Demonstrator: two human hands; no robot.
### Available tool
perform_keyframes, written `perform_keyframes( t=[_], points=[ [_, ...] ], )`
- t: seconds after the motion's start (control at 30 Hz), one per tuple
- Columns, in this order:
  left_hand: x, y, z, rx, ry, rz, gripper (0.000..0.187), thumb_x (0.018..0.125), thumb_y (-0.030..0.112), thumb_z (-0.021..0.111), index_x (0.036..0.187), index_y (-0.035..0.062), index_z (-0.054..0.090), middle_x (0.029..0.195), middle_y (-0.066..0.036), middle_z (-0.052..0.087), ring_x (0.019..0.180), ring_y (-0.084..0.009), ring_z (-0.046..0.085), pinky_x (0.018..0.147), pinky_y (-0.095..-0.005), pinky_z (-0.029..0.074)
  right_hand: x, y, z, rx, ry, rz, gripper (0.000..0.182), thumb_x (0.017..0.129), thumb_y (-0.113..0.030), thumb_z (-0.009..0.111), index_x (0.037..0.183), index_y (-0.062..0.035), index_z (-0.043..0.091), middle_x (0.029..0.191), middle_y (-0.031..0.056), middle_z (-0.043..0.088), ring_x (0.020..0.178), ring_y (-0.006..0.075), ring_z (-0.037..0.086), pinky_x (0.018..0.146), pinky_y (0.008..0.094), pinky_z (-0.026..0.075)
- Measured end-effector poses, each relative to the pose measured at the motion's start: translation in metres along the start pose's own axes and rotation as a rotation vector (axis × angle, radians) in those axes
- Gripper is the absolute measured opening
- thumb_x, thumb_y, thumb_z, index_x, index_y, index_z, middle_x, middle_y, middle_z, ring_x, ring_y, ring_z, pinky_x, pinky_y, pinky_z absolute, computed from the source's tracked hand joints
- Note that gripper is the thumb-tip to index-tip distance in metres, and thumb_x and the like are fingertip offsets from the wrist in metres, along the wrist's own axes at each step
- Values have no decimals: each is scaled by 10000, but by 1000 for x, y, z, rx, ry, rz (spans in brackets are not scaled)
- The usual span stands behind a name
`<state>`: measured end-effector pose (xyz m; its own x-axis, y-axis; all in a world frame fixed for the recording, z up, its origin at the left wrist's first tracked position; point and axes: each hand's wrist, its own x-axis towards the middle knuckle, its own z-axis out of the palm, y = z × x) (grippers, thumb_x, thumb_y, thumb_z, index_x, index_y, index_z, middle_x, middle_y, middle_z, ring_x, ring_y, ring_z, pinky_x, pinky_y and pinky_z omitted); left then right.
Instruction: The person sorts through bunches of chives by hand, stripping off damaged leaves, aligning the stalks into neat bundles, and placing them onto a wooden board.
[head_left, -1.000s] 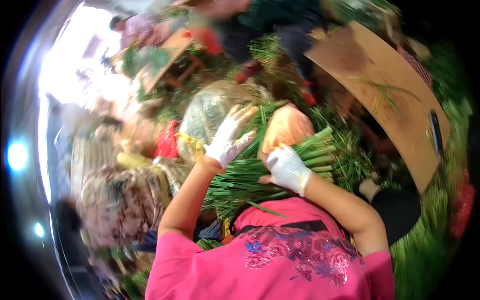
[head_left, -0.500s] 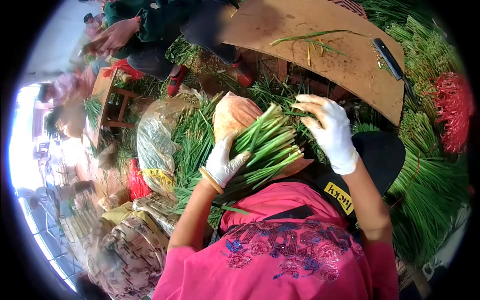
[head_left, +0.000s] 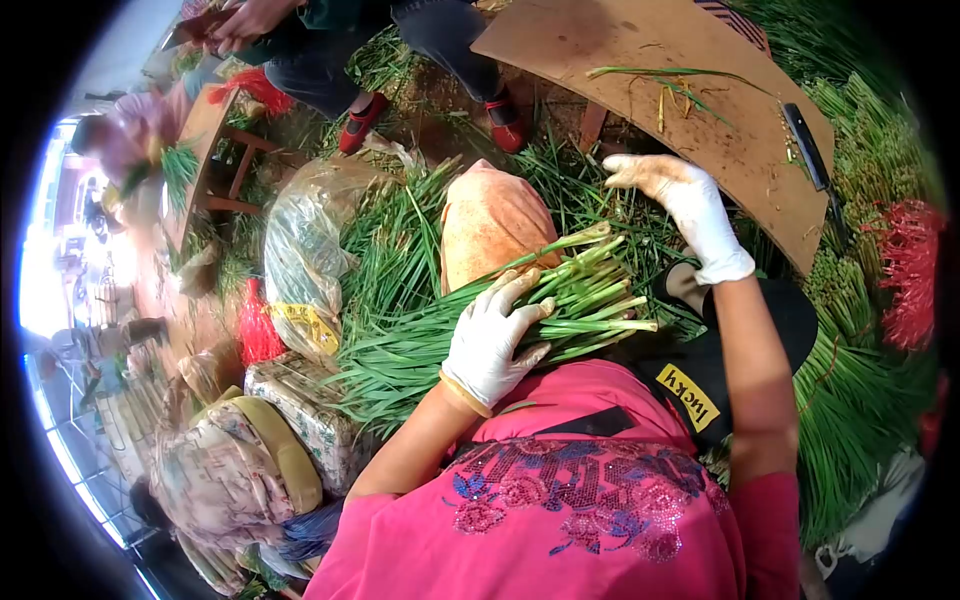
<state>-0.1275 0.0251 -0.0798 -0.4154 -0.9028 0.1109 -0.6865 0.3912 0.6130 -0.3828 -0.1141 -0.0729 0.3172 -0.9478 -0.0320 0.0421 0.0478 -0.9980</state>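
Note:
A bundle of green stalks (head_left: 590,300) lies across my lap, its pale cut ends pointing right and its leaves spreading left. My left hand (head_left: 495,335), in a white glove, rests on the bundle with its fingers curled over the stalks. An orange stained cloth (head_left: 493,222) covers my knee just beyond the bundle. My right hand (head_left: 680,205), also in a white glove with dirty fingertips, is raised to the right of the bundle, near the table edge. Its fingers are stretched out and nothing shows in them.
A wooden table (head_left: 640,45) ahead bears loose stalks and a knife (head_left: 805,145). Piled greens (head_left: 860,400) and red ties (head_left: 910,270) lie at the right. A clear plastic bag (head_left: 305,250) stands left. A person in red shoes (head_left: 362,122) sits across from me.
My left hand has moved right and down a little and now curls over the stalks. The bundle lies flatter, its cut ends farther right. My right hand has risen slightly.

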Motion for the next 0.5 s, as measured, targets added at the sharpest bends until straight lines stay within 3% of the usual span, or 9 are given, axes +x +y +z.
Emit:
perform_keyframes(
  t=[0.03, 0.1, 0.13, 0.17, 0.23, 0.4, 0.5],
  points=[
    [1, -1, 0, -4, 5, 10, 561, 592, 97, 790, 1116, 115, 590, 1309, -146, 497, 1194, -379, 474, 982, -430, 403, -5, -5, 3, -235, -98, 26, 346, 809, -126, 664, 1138, -28, 620, 1125, 113, 652, 1025, 222, 621, 919, 335, 472],
    [3, 0, -1, -15, 9, 31, 571, 588, 95, 789, 1123, 121, 589, 1316, -147, 491, 1200, -379, 471, 980, -427, 404, -20, -16, 25, -842, -286, -196, 474, 711, -104, 683, 1180, -84, 617, 1214, 118, 600, 1146, 270, 553, 1007, 361, 415],
    [5, -2, -2, -46, 14, 43, 590, 577, 105, 794, 1130, 127, 590, 1327, -151, 477, 1215, -395, 454, 985, -444, 396, -25, -16, 38, -1015, -332, -274, 546, 643, -145, 712, 1179, -113, 617, 1226, 106, 582, 1133, 286, 546, 978, 361, 431],
    [5, -2, -4, -29, 9, 37, 593, 573, 109, 796, 1129, 127, 591, 1332, -153, 472, 1218, -401, 447, 987, -455, 391, -25, -8, 52, -1228, -359, -493, 464, 674, -174, 704, 1130, -116, 636, 1171, 75, 615, 1048, 254, 594, 876, 369, 479],
    [6, 0, -7, 3, 3, 18, 598, 567, 119, 800, 1127, 125, 592, 1342, -158, 461, 1224, -415, 435, 992, -477, 380, -25, 0, 59, -1272, -458, -710, 398, 691, -156, 698, 1086, -130, 657, 1157, 63, 622, 1058, 239, 589, 875, 360, 479],
    [7, -2, -9, -18, 3, 27, 678, 541, 139, 812, 1181, 184, 594, 1345, -227, 432, 1243, -450, 407, 1006, -504, 362, -3, -13, 67, -490, -258, -683, 176, 707, -52, 676, 881, -74, 690, 903, 85, 699, 798, 242, 684, 681, 332, 545],
    [10, 0, -18, 46, -40, -2, 709, 554, 152, 804, 1227, 220, 593, 1382, -244, 391, 1262, -455, 389, 1018, -506, 346, 0, -51, 49, -758, -200, -537, 162, 790, -38, 639, 938, -86, 686, 904, 109, 699, 742, 206, 674, 637, 276, 536]
  ],
)
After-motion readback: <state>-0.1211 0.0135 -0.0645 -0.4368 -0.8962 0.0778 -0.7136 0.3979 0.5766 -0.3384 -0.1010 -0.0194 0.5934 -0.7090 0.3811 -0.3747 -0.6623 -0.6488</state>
